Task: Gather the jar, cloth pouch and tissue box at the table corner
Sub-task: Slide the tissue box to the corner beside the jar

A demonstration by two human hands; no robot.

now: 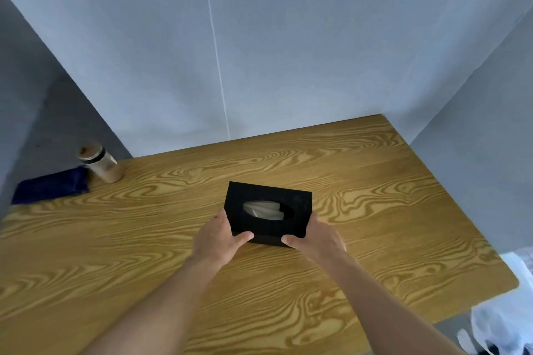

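A black tissue box (pixel 291 200) with a white tissue showing in its oval slot sits mid-table. My left hand (pixel 217 238) grips its near left corner, thumb on top. My right hand (pixel 315 238) grips the near right corner the same way. Far off at the back left corner stands a glass jar (pixel 101 163) with a cork lid and a brown filling. A dark blue cloth pouch (pixel 50 189) lies flat beside the jar, to its left, touching or nearly touching it.
The wooden table (pixel 375 210) is boxed in by grey panel walls (pixel 259 52) at the back and both sides. White plastic bags (pixel 510 317) hang off the table's near right corner.
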